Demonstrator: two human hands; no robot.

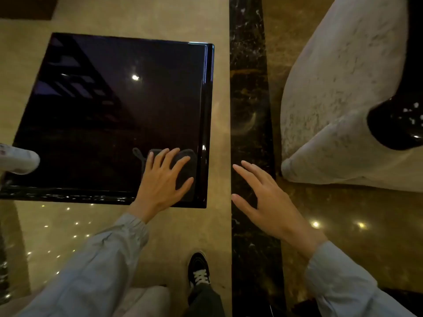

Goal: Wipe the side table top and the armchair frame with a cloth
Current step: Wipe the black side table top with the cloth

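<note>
A square side table (103, 110) with a glossy black top stands left of centre. A dark grey cloth (186, 170) lies on its near right corner. My left hand (163, 179) rests flat on the cloth with fingers spread. My right hand (265, 197) hovers over the floor to the right of the table, fingers apart and holding nothing. The armchair (338, 92) fills the upper right, pale textured upholstery with a glossy black frame piece (396, 124) showing at its right edge.
A pale object (18, 160) juts in over the table's left edge. A dark marble floor strip (249, 76) runs between table and armchair. My black sneaker (199, 269) stands on the polished beige floor near the table's front.
</note>
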